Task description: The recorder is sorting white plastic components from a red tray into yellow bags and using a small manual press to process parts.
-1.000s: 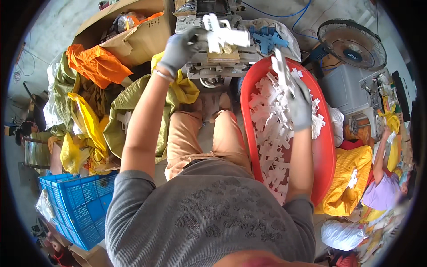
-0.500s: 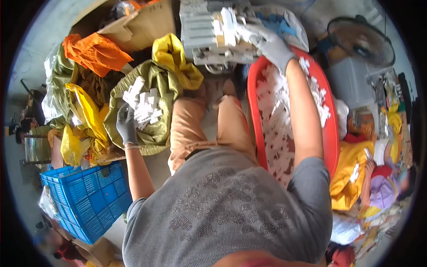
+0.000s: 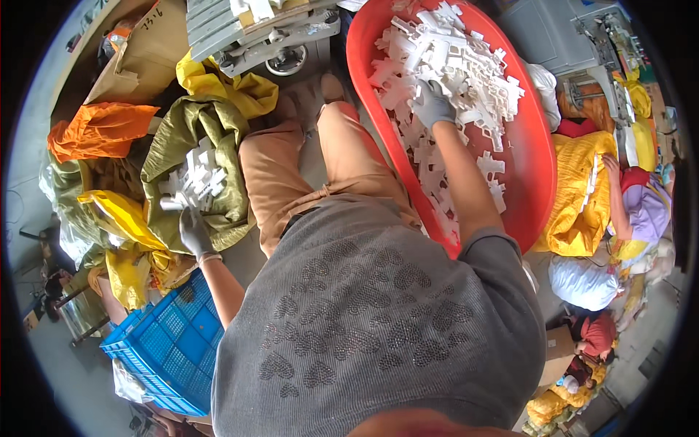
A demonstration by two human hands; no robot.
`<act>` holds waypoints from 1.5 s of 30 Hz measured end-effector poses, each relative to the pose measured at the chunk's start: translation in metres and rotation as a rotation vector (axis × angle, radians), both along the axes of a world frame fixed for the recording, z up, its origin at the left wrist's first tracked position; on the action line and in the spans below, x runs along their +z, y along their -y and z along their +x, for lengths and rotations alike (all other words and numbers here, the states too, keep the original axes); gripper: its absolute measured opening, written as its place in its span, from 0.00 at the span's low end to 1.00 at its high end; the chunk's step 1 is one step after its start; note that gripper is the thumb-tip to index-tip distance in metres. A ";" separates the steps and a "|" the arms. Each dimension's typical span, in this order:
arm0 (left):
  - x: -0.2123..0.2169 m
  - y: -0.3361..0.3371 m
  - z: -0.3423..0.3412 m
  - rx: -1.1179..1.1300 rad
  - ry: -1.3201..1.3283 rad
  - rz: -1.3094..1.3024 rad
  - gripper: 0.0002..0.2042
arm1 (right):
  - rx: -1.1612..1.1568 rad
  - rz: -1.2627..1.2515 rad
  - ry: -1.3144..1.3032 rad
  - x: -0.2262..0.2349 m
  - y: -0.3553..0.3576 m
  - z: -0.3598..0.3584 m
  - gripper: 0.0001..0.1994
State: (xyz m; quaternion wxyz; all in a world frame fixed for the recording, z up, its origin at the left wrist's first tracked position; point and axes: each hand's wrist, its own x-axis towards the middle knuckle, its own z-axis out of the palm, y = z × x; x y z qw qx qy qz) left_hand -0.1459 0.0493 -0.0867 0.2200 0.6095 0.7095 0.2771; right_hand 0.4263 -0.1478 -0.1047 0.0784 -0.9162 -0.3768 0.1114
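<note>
My right hand (image 3: 433, 104), in a grey glove, reaches into the red tub (image 3: 539, 175) with its fingers apart on the heap of white plastic pieces (image 3: 466, 65). Several of these are flat and angular, some shaped a little like toy pistols. On the left, my gloved left hand (image 3: 194, 231) is at the near edge of the olive-green sack (image 3: 231, 138). Its fingers close on a white plastic piece (image 3: 173, 202) that juts out beside the pile of similar white pieces (image 3: 200, 171) in the sack. My palm hides part of the grip.
Ahead stands a grey metal bench (image 3: 218, 36) with a wheel below. A blue crate (image 3: 164, 342) is by my left elbow. Yellow and orange sacks (image 3: 102, 131) and a cardboard box (image 3: 142, 54) lie at far left. Another person (image 3: 641, 204) sits right beside a yellow sack (image 3: 579, 189).
My right hand has come back from the white pieces on the bench and down into the red tub. My left hand stays by the green sack. The whole view has swung rightward.
</note>
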 end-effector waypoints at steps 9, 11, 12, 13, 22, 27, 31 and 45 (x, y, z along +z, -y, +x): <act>0.015 0.014 0.051 -0.389 0.046 -0.071 0.12 | -0.398 0.784 -0.383 -0.024 0.048 -0.005 0.19; 0.000 0.014 0.045 -0.419 0.027 -0.057 0.11 | -0.639 1.135 -0.785 -0.038 0.076 -0.014 0.14; -0.005 0.014 0.044 -0.419 0.023 -0.075 0.12 | -0.741 1.276 -0.821 -0.041 0.081 -0.027 0.13; -0.010 0.012 0.045 -0.426 0.019 -0.091 0.12 | -0.637 1.048 -0.846 -0.057 0.097 -0.030 0.13; -0.002 0.001 0.067 -0.559 -0.033 -0.075 0.12 | -0.080 0.222 0.119 -0.054 0.102 -0.028 0.23; -0.003 0.000 0.064 -0.564 -0.031 -0.023 0.12 | 0.188 -0.061 0.369 -0.074 0.071 0.002 0.33; 0.029 -0.001 0.089 -0.608 0.011 0.059 0.10 | 0.205 0.024 0.194 -0.064 0.076 0.001 0.34; 0.225 -0.092 0.267 -0.938 0.115 0.809 0.14 | -0.341 0.765 -0.879 0.051 0.079 -0.050 0.22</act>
